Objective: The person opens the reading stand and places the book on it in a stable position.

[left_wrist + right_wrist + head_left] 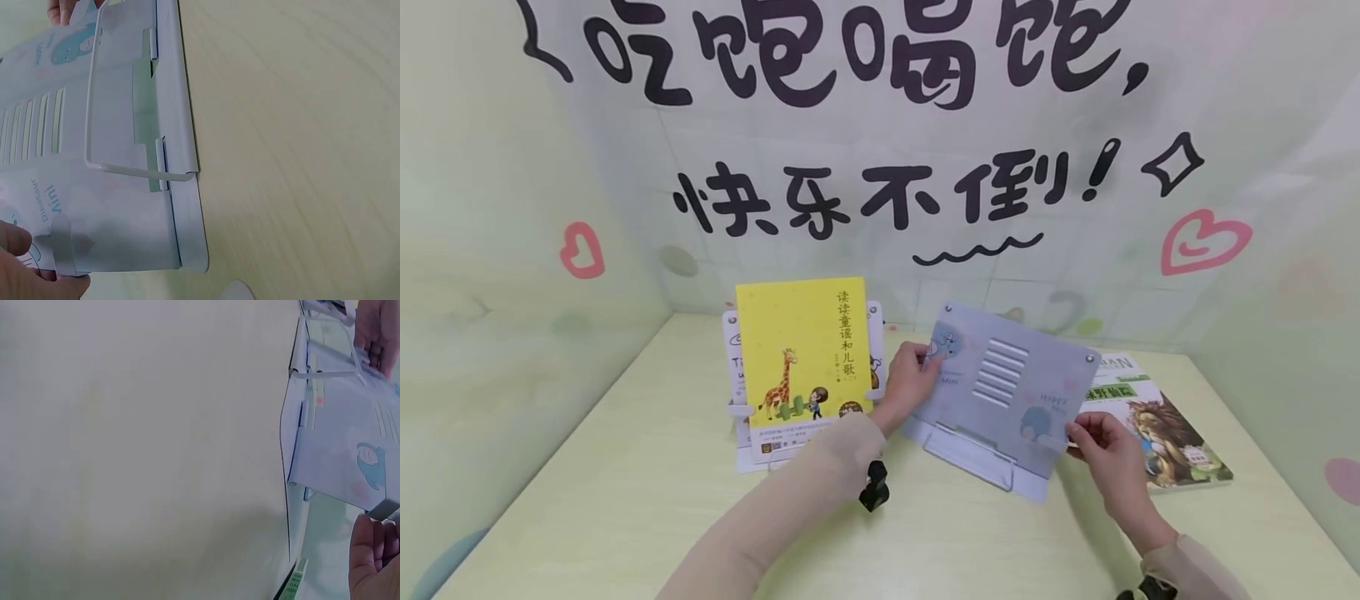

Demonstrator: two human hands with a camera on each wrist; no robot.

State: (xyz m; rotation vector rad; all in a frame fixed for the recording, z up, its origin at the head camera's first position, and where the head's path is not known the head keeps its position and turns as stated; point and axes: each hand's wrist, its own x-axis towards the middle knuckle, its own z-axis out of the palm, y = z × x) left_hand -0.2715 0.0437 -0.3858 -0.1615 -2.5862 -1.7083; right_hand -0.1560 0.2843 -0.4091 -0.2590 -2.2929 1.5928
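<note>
A pale grey-blue metal bookstand [958, 408] with dinosaur pictures, slots and a wire page holder leans back on the table, turned at an angle. My left hand [913, 385] grips its left edge, thumb in front, beside a side clip seen in the left wrist view. At the opposite edge my right hand [1108, 458] pinches the stand near its lower right clip. No book rests on this bookstand [119, 231]. In the right wrist view, curled fingers of the right hand [375, 559] lie by the clip; fingertips behind the panel are hidden.
Left of it, a yellow book [805, 333] with a giraffe stands on a second bookstand [732, 350]. A book with a lion-like cover [1172, 442] lies at the right, partly behind my right hand. A printed wall sheet [865, 258] rises behind the pale table [625, 467].
</note>
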